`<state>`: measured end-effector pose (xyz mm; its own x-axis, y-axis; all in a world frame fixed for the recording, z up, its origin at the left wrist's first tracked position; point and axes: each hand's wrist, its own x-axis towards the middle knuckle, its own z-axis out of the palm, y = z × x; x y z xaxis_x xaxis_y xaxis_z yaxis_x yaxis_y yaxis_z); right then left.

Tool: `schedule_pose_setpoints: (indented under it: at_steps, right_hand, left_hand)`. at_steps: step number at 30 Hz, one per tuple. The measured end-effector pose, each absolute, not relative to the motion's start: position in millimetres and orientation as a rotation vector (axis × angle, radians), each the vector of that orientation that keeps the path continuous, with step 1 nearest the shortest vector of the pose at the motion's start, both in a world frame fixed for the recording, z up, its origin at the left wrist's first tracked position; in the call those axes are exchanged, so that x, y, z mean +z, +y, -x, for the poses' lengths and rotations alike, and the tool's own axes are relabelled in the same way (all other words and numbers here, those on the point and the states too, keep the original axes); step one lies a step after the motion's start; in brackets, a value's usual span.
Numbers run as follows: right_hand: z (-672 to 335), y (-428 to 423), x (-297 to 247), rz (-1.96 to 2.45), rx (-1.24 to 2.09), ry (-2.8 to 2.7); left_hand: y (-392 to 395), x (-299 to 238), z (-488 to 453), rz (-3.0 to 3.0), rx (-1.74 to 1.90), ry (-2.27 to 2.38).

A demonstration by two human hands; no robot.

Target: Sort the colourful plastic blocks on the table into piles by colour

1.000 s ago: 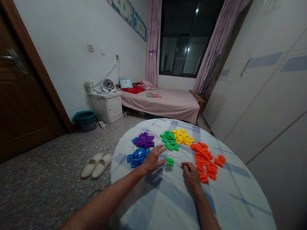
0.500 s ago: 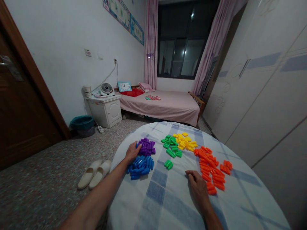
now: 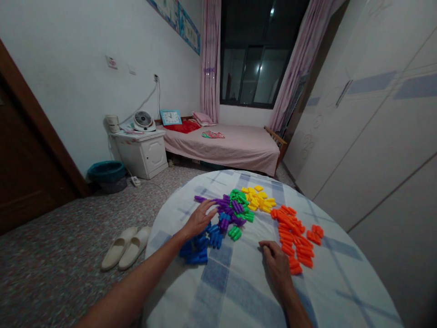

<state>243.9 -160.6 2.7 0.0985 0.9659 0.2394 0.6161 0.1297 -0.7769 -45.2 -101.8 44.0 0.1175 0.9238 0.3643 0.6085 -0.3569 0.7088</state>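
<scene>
Small plastic pegs lie in colour groups on a round table with a blue-checked white cloth [image 3: 246, 291]. My left hand [image 3: 198, 219] lies open with fingers stretched out, touching the purple pegs [image 3: 228, 210], which are spread rightward into the green pegs [image 3: 241, 199]. Blue pegs [image 3: 201, 243] sit just below that hand. My right hand [image 3: 277, 265] rests on the cloth with fingers curled, beside the orange pegs [image 3: 293, 232]. Yellow pegs [image 3: 260, 198] lie further back.
A pair of white slippers [image 3: 124, 246] lies on the speckled floor left of the table. Beyond are a teal basin [image 3: 106, 172], a white bedside cabinet [image 3: 139, 153] with a fan, a pink bed [image 3: 232, 146] and white wardrobe doors [image 3: 368, 136] on the right.
My left hand went from the few green pegs to the purple pile, then swept right, pushing the purple pegs into the green ones. My right hand stayed put.
</scene>
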Motion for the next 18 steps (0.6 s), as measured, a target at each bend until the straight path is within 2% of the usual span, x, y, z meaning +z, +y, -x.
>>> schedule_pose_setpoints:
  at_steps: [5, 8, 18]
  right_hand:
    - [-244, -159, -1, 1.553, 0.567, -1.612]
    - [-244, -158, -2, 1.542, 0.550, -1.610]
    - [-241, -160, 0, 1.529, 0.540, -1.581]
  left_hand:
    - [-164, -18, 92, -1.803, 1.082, 2.041]
    - [-176, -34, 86, -1.787, 1.134, 2.056]
    - [-116, -9, -53, -1.524, 1.312, 1.724]
